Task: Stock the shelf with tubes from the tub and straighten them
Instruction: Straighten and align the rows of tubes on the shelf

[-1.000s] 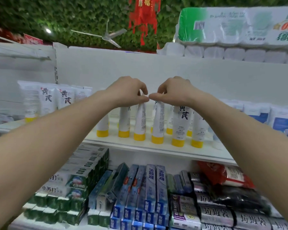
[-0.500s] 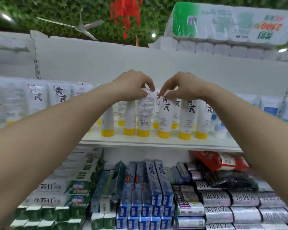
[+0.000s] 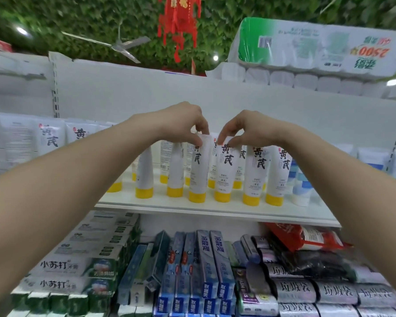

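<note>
Several white tubes with yellow caps stand cap-down in rows on the white shelf. My left hand pinches the top edge of one front-row tube. My right hand pinches the top of the tube beside it, whose black-lettered label faces me. Two more labelled tubes stand to the right. Tubes further left show their sides. The tub is out of view.
More white tubes stand on the shelf at far left, blue-and-white tubes at right. Boxed toothpaste and bag rolls fill the shelf below. Paper roll packs lie on top.
The camera view shifted. Both hands went from meeting fingertip to fingertip above the row to each pinching a separate tube top, and the gripped tubes now show their labels more to the front.
</note>
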